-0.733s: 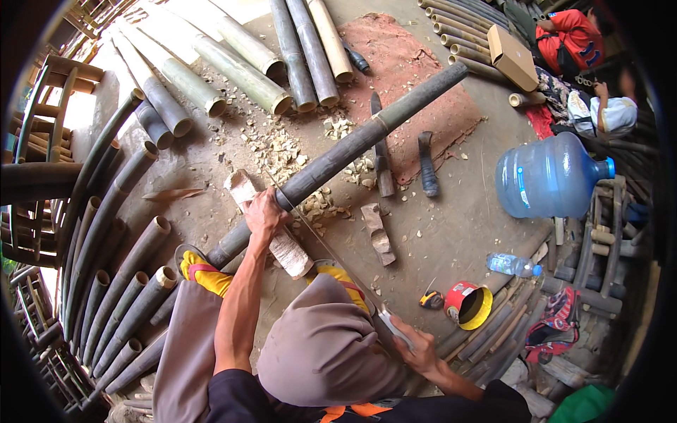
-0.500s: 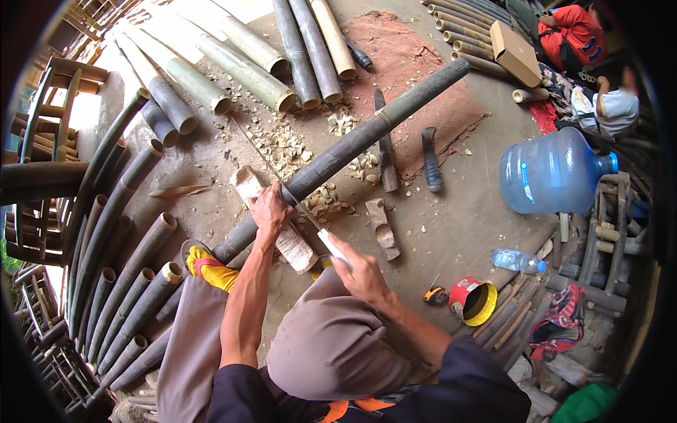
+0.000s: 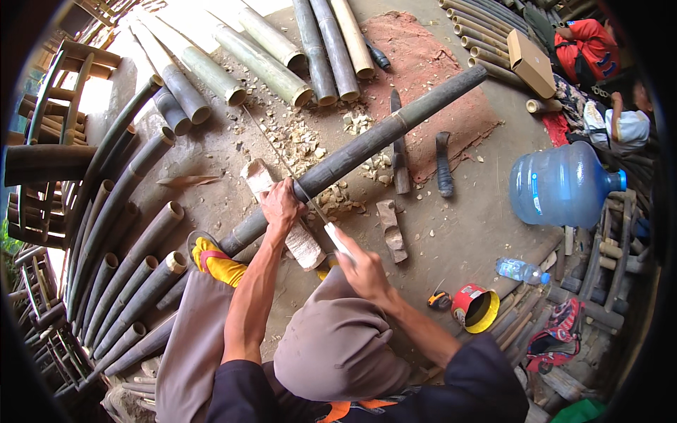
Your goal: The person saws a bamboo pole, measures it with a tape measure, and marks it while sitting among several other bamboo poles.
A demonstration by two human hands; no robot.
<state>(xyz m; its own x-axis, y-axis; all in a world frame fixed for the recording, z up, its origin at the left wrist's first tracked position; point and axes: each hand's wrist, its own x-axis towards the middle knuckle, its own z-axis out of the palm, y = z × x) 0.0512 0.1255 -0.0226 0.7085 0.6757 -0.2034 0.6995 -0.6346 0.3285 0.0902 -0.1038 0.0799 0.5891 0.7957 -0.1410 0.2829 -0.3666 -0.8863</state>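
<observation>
A long dark bamboo pole [image 3: 360, 151] lies slantwise in front of me, rising to the far right. My left hand [image 3: 283, 206] is closed over its near part, just left of the saw cut line. In my right hand [image 3: 363, 269] is the white handle of a handsaw [image 3: 271, 148], whose thin blade crosses the pole right beside my left hand. How deep the teeth sit is too small to tell. Under the pole a pale wooden block [image 3: 305, 248] serves as a rest. My foot in a yellow sock and sandal [image 3: 217, 262] is against the pole's near end.
Bamboo chips [image 3: 296, 144] litter the ground beyond the pole. A machete [image 3: 400, 169], a black-wrapped tool [image 3: 443, 169] and a notched wood piece [image 3: 391, 229] lie right. Farther right are a water jug [image 3: 560, 185], bottle [image 3: 520, 271] and red tin [image 3: 465, 303]. Bamboo poles [image 3: 144, 243] crowd the left; people sit far right.
The whole view has shifted, so most things appear farther right. Both hands keep their grips, and the saw has hardly moved against the bamboo pole.
</observation>
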